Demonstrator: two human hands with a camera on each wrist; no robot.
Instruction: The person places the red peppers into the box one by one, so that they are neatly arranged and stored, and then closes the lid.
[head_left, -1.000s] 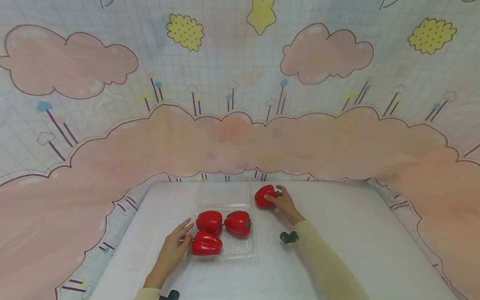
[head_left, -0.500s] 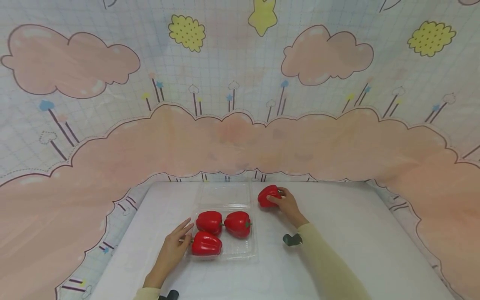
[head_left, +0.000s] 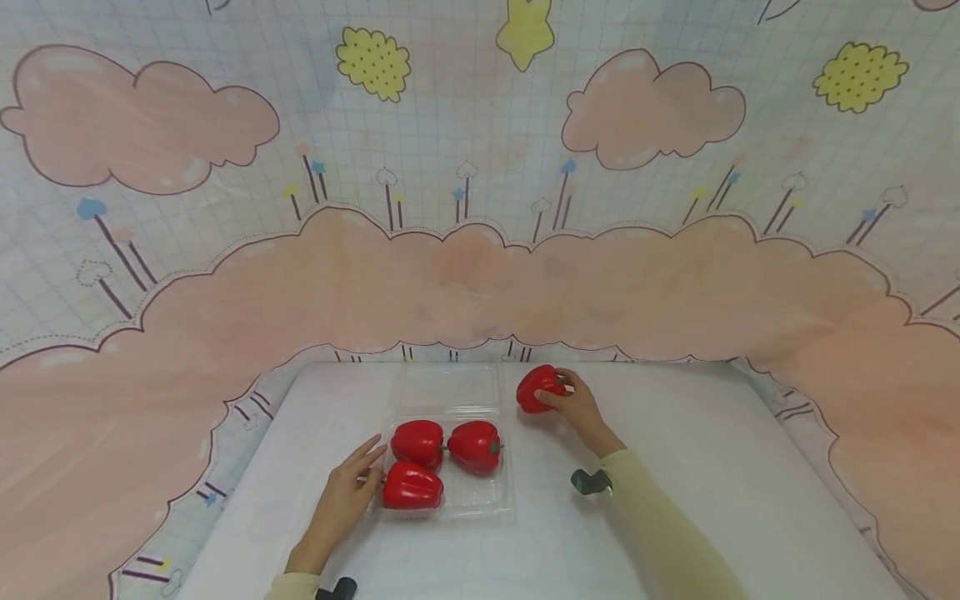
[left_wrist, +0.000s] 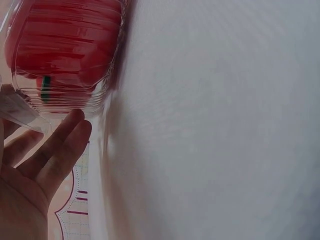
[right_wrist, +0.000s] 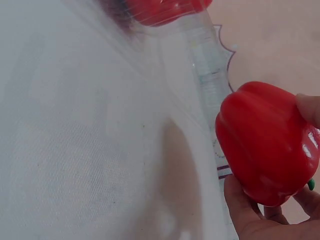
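Note:
My right hand (head_left: pixel 581 412) grips a red bell pepper (head_left: pixel 538 389) between thumb and fingers, right of the clear box's lid. In the right wrist view this bell pepper (right_wrist: pixel 265 142) is held off the white surface, its green stem (right_wrist: pixel 311 184) toward the palm. Three more red peppers (head_left: pixel 417 443) lie in the clear plastic box (head_left: pixel 480 500): two in the back row, one at front left. My left hand (head_left: pixel 345 492) is at the box's left side. In the left wrist view, its extended fingers (left_wrist: pixel 67 145) touch the ribbed wall; the thumb is partly hidden.
The box's clear lid (head_left: pixel 448 390) lies folded open toward the back. A white tabletop (head_left: pixel 675 467) carries everything. Behind it hangs a patterned cloth (head_left: pixel 480 283) with clouds. A dark strap piece (head_left: pixel 591 482) juts from the right wrist.
My right hand has shifted slightly right with the pepper and lifted it a little; its fingers have settled round it. The left hand and the box have stayed put.

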